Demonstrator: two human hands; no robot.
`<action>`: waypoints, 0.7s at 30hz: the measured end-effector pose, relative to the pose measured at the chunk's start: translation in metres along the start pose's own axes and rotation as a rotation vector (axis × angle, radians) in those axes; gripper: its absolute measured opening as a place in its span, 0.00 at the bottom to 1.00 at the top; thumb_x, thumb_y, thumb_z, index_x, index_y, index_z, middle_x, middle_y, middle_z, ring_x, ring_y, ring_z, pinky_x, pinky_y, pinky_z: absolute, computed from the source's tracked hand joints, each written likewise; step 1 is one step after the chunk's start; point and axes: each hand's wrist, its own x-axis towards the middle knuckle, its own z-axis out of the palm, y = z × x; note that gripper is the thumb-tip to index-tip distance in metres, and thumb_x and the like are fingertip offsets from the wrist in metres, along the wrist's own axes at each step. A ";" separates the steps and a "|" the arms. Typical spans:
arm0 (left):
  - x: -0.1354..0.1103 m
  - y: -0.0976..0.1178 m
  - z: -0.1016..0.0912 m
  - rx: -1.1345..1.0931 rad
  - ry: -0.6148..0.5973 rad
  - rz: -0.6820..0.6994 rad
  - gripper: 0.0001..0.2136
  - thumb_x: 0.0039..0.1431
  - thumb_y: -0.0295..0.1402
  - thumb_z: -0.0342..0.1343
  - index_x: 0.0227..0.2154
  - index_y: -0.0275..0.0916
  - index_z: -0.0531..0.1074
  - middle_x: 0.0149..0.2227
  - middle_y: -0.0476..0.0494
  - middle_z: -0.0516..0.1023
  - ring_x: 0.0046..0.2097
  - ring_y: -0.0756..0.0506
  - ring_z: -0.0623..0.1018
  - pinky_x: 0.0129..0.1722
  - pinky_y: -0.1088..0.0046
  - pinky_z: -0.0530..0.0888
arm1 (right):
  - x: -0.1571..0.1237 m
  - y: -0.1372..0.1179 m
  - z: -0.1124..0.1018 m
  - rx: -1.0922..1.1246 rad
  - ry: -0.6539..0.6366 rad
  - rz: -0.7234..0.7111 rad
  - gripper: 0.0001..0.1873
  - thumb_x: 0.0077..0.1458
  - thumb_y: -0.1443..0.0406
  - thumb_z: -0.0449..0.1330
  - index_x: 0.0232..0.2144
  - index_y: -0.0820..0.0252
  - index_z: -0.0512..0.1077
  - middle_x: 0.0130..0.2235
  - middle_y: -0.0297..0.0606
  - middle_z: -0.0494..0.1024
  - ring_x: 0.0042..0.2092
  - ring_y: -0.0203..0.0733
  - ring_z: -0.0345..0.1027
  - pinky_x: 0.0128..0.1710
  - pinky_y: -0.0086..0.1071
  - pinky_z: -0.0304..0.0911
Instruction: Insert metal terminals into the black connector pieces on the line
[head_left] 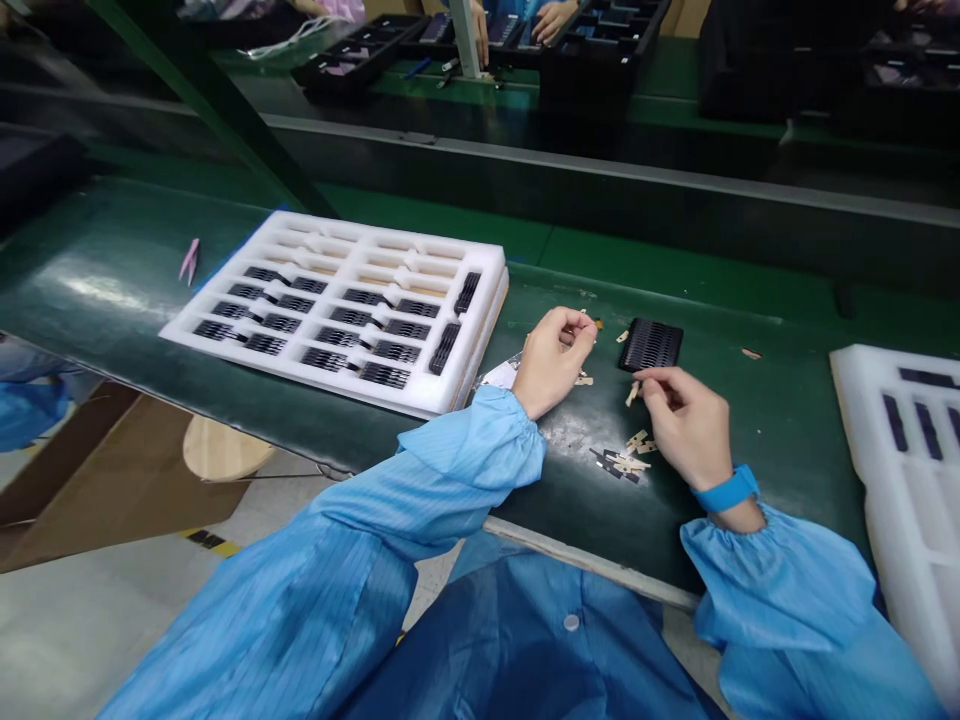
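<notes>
My right hand has a small pale strip pinched at its upper end between thumb and forefinger, and the rest of it points down toward the table. It is just off the near left corner of the black ribbed block; whether it touches the block I can't tell. My left hand is curled with thumb and forefinger brought together; I can't make out whether anything is between the tips. A tiny yellowish piece shows right by them, and a loose pale piece lies just beside the block's left edge. A heap of pale and dark strips lies between the block and the table's near edge.

For clean handling, I'd judge a light pinch at the very end is best: the strip looks thin and might bend or slip under a hard squeeze. I'd hold it where its free end stays in sight, and rest the heel of my hand clear of the heap so that my wristband doesn't scatter it. My left fingertips should stay off the loose piece by the block, and my left sleeve off the near right corner of the white foam tray, whose slots hold black slatted parts.
</notes>
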 end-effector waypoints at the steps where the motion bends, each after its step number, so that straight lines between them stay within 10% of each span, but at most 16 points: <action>1: 0.000 0.000 0.000 0.004 0.010 0.009 0.05 0.65 0.32 0.54 0.36 0.36 0.71 0.38 0.46 0.75 0.36 0.53 0.72 0.40 0.76 0.71 | -0.001 -0.002 0.002 -0.025 -0.044 -0.044 0.10 0.65 0.62 0.57 0.37 0.57 0.78 0.32 0.36 0.78 0.30 0.38 0.68 0.32 0.33 0.61; 6: -0.006 0.003 0.002 0.064 -0.058 0.108 0.04 0.66 0.31 0.54 0.37 0.36 0.71 0.37 0.46 0.75 0.37 0.52 0.73 0.39 0.76 0.71 | -0.004 -0.008 0.006 -0.074 -0.132 -0.156 0.12 0.66 0.60 0.57 0.36 0.58 0.78 0.34 0.38 0.79 0.31 0.40 0.68 0.35 0.34 0.62; 15: -0.018 0.001 -0.003 0.559 -0.266 0.600 0.12 0.71 0.40 0.48 0.42 0.39 0.73 0.42 0.41 0.75 0.46 0.45 0.75 0.46 0.68 0.69 | 0.008 -0.009 -0.012 0.589 -0.243 0.427 0.22 0.57 0.48 0.64 0.28 0.62 0.76 0.26 0.37 0.73 0.19 0.29 0.53 0.18 0.28 0.46; 21: -0.018 0.010 -0.005 0.346 -0.465 0.369 0.16 0.67 0.46 0.52 0.43 0.38 0.73 0.42 0.40 0.78 0.45 0.45 0.78 0.45 0.69 0.73 | 0.011 -0.006 -0.013 0.736 -0.131 0.508 0.17 0.49 0.55 0.71 0.27 0.61 0.72 0.26 0.33 0.71 0.19 0.27 0.52 0.16 0.26 0.43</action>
